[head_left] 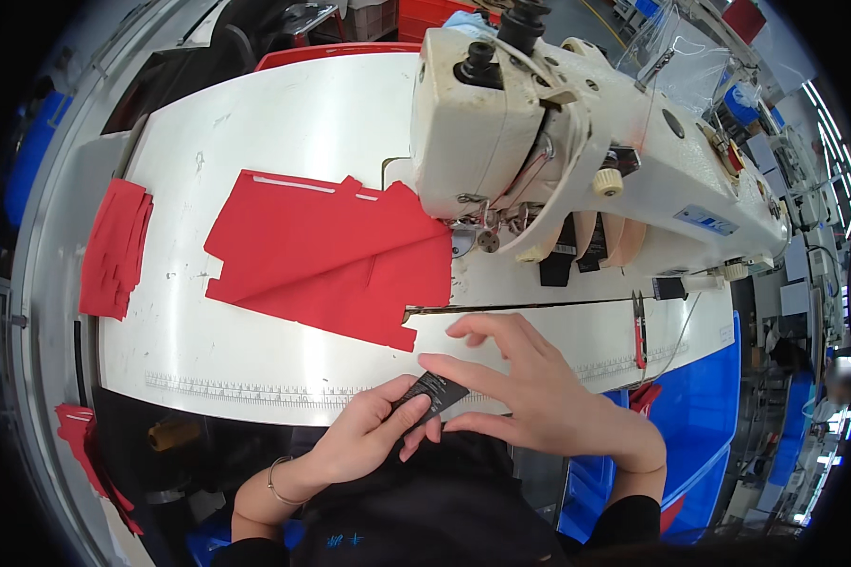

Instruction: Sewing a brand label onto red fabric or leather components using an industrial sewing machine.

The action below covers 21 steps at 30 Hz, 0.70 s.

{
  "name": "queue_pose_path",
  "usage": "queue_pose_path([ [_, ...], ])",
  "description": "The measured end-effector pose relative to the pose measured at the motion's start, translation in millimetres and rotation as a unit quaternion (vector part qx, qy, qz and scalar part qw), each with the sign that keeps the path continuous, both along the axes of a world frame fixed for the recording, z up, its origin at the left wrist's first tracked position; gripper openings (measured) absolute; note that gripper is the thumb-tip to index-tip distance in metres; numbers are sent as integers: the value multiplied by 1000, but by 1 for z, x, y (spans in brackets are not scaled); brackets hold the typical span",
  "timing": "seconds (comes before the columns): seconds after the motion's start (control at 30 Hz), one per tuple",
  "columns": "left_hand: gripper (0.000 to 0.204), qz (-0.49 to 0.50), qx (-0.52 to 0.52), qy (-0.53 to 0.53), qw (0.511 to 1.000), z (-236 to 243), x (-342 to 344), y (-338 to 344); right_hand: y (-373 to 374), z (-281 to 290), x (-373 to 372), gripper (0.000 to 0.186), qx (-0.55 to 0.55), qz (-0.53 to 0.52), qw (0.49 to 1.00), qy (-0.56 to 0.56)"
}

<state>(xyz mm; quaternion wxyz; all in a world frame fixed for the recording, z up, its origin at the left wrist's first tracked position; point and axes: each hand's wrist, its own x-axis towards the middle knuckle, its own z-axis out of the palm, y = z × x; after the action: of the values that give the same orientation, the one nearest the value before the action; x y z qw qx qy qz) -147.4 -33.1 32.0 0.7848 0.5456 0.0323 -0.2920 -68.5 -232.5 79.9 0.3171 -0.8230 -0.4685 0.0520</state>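
Note:
My left hand (pixel 359 437) pinches a small black label (pixel 437 393) with pale print between thumb and fingers, just off the table's near edge. Beside it, my right hand (pixel 563 402) is open, thumb and fingers spread around the label's free end without gripping it. Ahead of both hands lies a red fabric piece (pixel 303 250), partly folded over, with a white strip along its far edge. Its right side reaches the needle area of a white sewing machine (pixel 473 132).
A stack of red pieces (pixel 113 250) lies at the table's left end. More black labels (pixel 560 250) stand beneath the machine arm. Red-handled scissors (pixel 639 331) rest at the right, near a ruler scale (pixel 246 388). A blue bin (pixel 700 425) stands below the table's right edge.

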Motion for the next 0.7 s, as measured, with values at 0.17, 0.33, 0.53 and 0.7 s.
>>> queue_pose_path([
  [0.17,19,-25,27,-20,999,0,-3,1,5,-11,5,59,-28,58,998,2],
  [0.33,17,-16,50,-3,999,0,-2,4,5,-15,-19,65,50,-69,988,126],
  [0.53,15,-10,55,-25,998,-1,-1,1,1,-39,-34,67,89,-86,989,86],
  [0.7,16,-26,80,-23,996,0,1,-1,-1,-37,-32,68,88,-70,989,98],
])
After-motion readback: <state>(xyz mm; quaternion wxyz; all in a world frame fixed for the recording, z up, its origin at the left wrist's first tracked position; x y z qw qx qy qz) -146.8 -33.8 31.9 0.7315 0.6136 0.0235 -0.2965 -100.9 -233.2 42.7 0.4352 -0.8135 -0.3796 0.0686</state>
